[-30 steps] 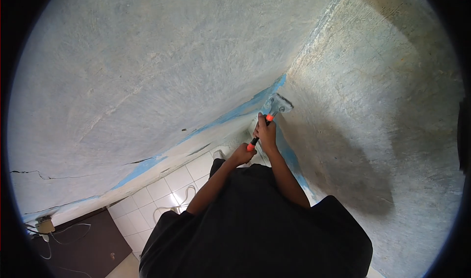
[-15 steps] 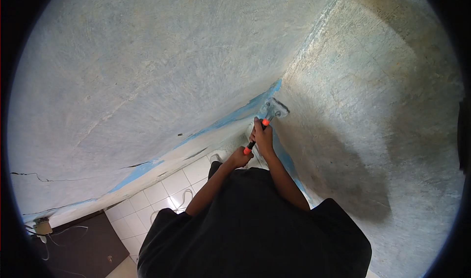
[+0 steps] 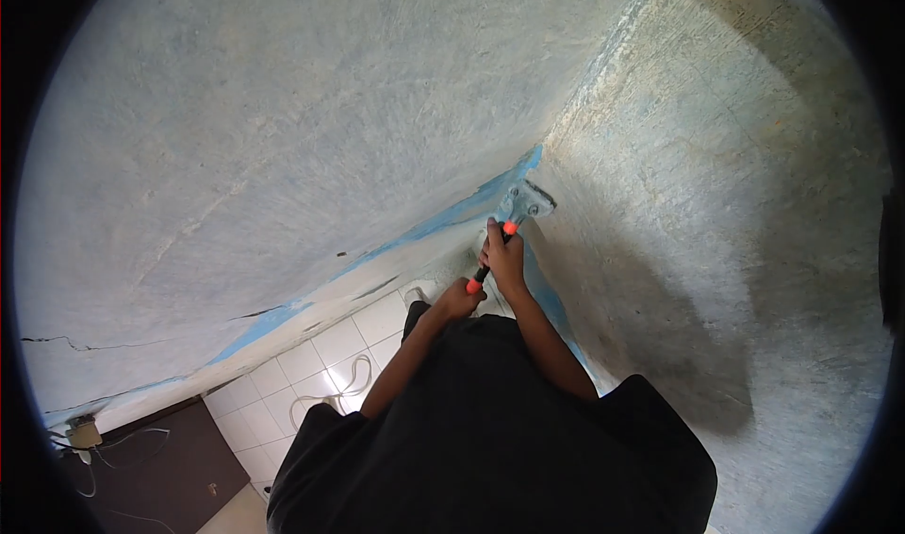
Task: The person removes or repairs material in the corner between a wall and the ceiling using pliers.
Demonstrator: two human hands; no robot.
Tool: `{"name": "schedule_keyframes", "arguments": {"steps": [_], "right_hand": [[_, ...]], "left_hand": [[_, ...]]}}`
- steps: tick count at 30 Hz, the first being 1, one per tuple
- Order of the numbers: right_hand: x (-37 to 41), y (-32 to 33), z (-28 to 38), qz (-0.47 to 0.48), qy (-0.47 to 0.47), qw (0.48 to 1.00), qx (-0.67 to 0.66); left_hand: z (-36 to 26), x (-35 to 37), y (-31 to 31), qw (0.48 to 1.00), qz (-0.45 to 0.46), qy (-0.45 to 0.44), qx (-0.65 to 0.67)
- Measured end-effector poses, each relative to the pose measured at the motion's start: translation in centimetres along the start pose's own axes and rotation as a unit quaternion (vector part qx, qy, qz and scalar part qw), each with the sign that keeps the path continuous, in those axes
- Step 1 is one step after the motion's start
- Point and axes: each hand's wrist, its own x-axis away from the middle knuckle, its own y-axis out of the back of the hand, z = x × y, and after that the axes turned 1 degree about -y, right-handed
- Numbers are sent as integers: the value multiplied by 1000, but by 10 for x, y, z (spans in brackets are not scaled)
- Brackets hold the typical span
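Observation:
A long-handled scraper (image 3: 528, 197) with a black and orange handle and a wide grey metal head is held in both hands. My right hand (image 3: 507, 262) wraps the handle just below the head. Lower down, at the orange end, my left hand (image 3: 459, 299) is closed round the grip. The head's dark edge lies against the right wall (image 3: 650, 223), close to the room corner. Beside it, a strip of blue paint (image 3: 438, 221) runs along the lower part of the left wall (image 3: 283, 138).
White floor tiles (image 3: 337, 344) show below, with a pale cable (image 3: 353, 374) looped on them. At the lower left stands a dark brown surface (image 3: 160, 482) with thin wires and a small beige box (image 3: 83, 432). Cracks (image 3: 85, 344) mark the left wall.
The scraper's head has shifted slightly upward along the right wall near the corner. Both hands keep their hold on the handle, and the view has moved a little.

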Motion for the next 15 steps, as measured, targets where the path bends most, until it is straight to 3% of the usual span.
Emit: {"name": "schedule_keyframes", "arguments": {"steps": [2,6,9,15], "right_hand": [[-2,5,-12,-7,-10,1000,5],[-6,-1,-1,8,-6,1000,-11],[-1,1,2,5,-14,1000,-13],[-6,-1,1,8,-3,1000,-16]], "left_hand": [[16,1,-11,1000,-22,-19,-1],[-6,-2,1,999,34,27,23],[11,-6,-3,1000,8,-12,-12],[-2,-4,2,999,38,28,21]]}}
